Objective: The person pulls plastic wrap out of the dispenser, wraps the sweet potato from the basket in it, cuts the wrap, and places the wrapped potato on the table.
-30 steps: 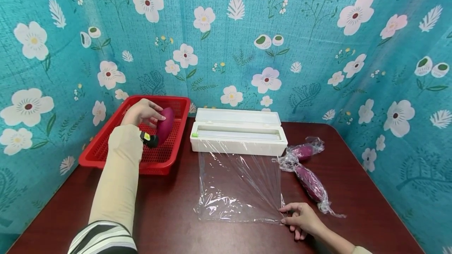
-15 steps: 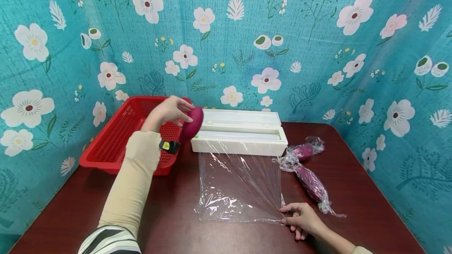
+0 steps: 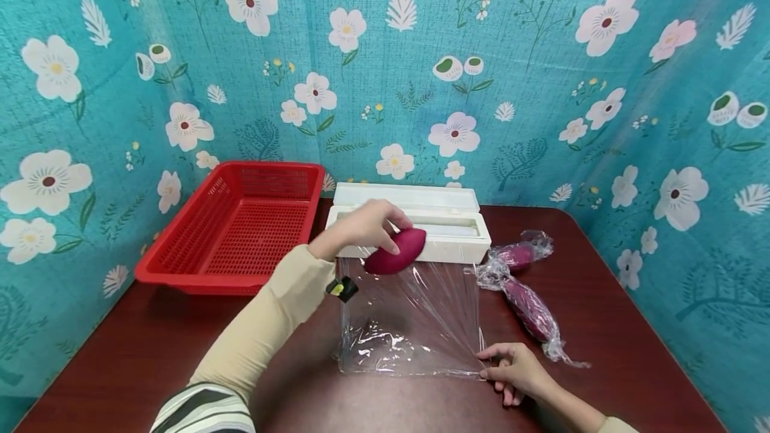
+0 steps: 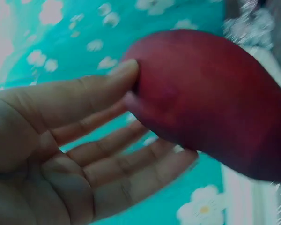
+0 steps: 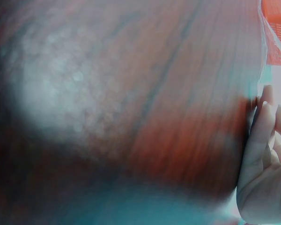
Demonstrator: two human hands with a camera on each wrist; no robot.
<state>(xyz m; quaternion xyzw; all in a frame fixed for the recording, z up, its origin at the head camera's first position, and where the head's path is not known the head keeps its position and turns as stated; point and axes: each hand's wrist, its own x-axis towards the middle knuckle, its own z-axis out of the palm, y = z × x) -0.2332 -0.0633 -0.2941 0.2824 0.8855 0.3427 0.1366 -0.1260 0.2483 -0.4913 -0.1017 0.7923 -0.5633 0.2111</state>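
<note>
My left hand (image 3: 374, 227) pinches a purple sweet potato (image 3: 402, 252) above a stretched sheet of cling film (image 3: 415, 326). In the left wrist view, the thumb presses one end of the sweet potato (image 4: 206, 93) and the other fingers reach beneath it. The film runs from a white dispenser box (image 3: 421, 250), its lid raised and a roll inside, toward the table's front. Thumb and fingers of my right hand (image 3: 520, 376) pinch the film's front right corner. Close up in the right wrist view, the film is blurred beside the right hand (image 5: 264, 173).
At the left stands a red plastic basket (image 3: 210, 280) with perforated walls. Two film-wrapped sweet potatoes (image 3: 529, 309) lie right of the box on the dark red table (image 3: 613, 326). A teal flowered cloth (image 3: 385, 99) hangs around the back and sides.
My left hand has carried the sweet potato rightward out from over the basket to above the film, tilting it closer to level. The right hand stays at the film's corner.
</note>
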